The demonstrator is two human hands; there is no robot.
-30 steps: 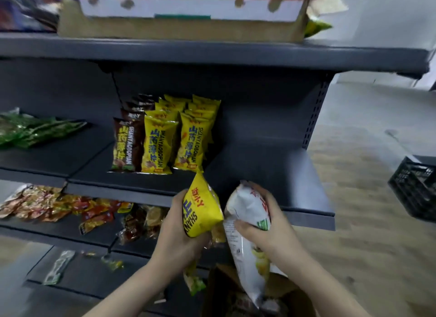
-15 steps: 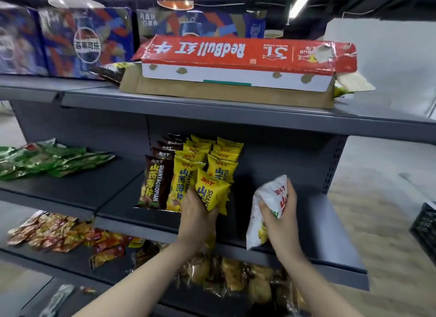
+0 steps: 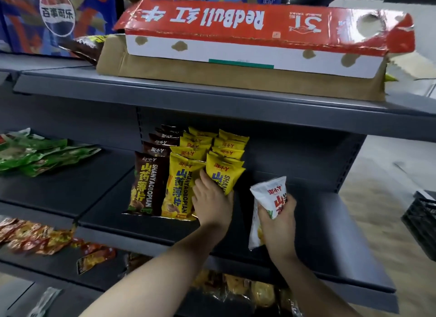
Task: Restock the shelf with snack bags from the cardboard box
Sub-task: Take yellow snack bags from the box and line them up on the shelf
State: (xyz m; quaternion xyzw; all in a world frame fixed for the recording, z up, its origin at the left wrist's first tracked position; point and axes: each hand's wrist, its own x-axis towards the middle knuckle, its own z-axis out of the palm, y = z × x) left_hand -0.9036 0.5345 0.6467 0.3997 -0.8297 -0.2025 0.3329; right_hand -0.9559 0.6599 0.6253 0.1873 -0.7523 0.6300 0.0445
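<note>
My left hand point(image 3: 212, 202) grips a yellow snack bag point(image 3: 224, 175) and sets it at the front of the right yellow row on the grey middle shelf point(image 3: 330, 224). Beside it stand another yellow row point(image 3: 178, 189) and a brown row point(image 3: 146, 184). My right hand point(image 3: 277, 224) grips a white snack bag point(image 3: 269, 198) upright over the bare shelf part, right of the yellow rows. The cardboard box I take bags from is out of view.
A flattened red and white RedBull carton point(image 3: 247, 36) lies on brown cardboard on the top shelf. Green packets point(image 3: 40, 154) lie on the left shelf, red and orange packets point(image 3: 35, 236) on the lower one. A black crate point(image 3: 422, 222) stands on the floor at right.
Both hands rose from the box to the middle shelf. The left hand pushed the yellow bag into the right row; the right hand brought the white bag over the shelf.
</note>
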